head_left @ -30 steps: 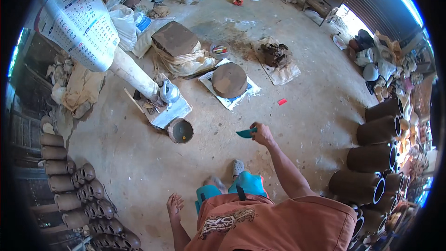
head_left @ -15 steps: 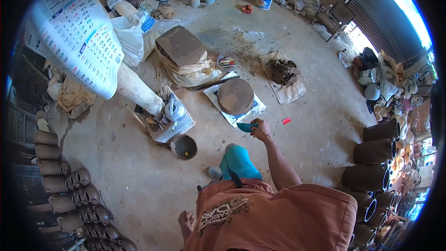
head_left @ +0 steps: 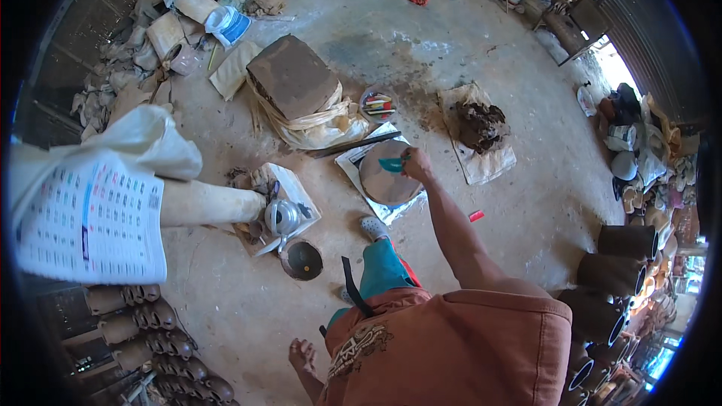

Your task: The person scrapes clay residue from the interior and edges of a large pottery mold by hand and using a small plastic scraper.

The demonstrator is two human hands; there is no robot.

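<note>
My right hand [head_left: 416, 165] is closed on a thin teal scraper [head_left: 391, 165], its blade pointing left over a round brown slab [head_left: 391, 188]. Whether the blade touches the slab I cannot tell. The slab lies on white printed sheets [head_left: 352, 159] on the floor, with a dark bar [head_left: 350, 146] along its far side. Low beside my body hangs my left hand [head_left: 303, 356], its fingers loosely bent and apart, with nothing visible in them.
A big clay block [head_left: 292, 75] sits on plastic wrapping beyond the slab. Left stand a metal kettle [head_left: 282, 216] and a bowl [head_left: 302, 260]. Dark clay lumps [head_left: 481, 126] rest on a sack. Pots [head_left: 613, 271] line both sides; a calendar-printed roll [head_left: 90, 218] juts in left.
My right hand has carried the scraper forward, from in front of the round slab to over it. My view has shifted, and the calendar-printed roll appears lower.
</note>
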